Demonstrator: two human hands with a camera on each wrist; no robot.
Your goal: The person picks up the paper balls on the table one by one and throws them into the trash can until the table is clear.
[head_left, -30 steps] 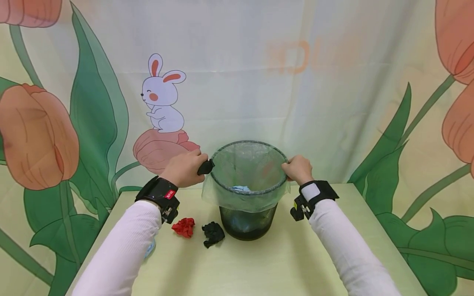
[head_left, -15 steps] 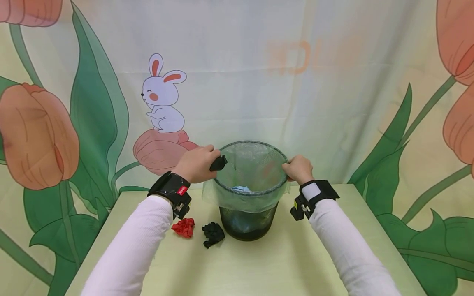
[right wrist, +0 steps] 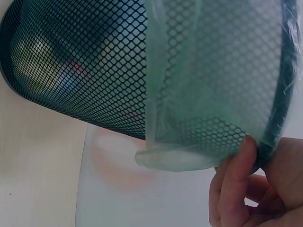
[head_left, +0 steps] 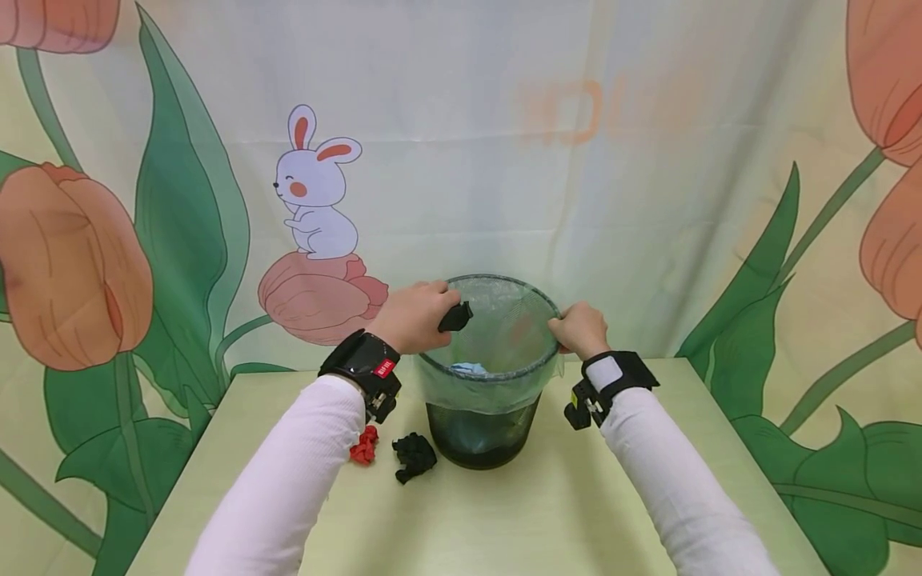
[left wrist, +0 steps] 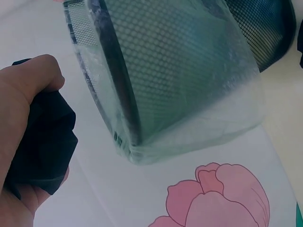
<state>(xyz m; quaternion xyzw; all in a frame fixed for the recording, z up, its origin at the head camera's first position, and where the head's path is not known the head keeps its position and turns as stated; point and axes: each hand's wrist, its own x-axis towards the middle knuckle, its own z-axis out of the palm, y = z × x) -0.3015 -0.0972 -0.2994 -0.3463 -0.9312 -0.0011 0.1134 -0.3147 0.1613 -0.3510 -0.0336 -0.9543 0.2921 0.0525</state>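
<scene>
A black mesh wastebasket [head_left: 484,436], lined with a pale green plastic bag [head_left: 475,394], stands upright on the table. My right hand [head_left: 580,330] grips its rim and the bag on the right side, thumb and fingers around the edge in the right wrist view. My left hand [head_left: 418,317] holds a crumpled piece of black paper [left wrist: 45,137] above the left part of the rim, overlapping the basket's mouth in the head view. Down inside the bag shows a light blue crumpled piece [head_left: 469,368].
On the table [head_left: 533,528], left of the basket, lie a black crumpled ball [head_left: 414,457] and a red crumpled ball [head_left: 364,446], the red one partly behind my left wrist. A curtain [head_left: 461,176] printed with tulips and a rabbit hangs close behind the table.
My left hand has moved right with the black paper, from outside the basket to over its left rim. My left sleeve now hides a light blue piece on the table. The right hand stays put.
</scene>
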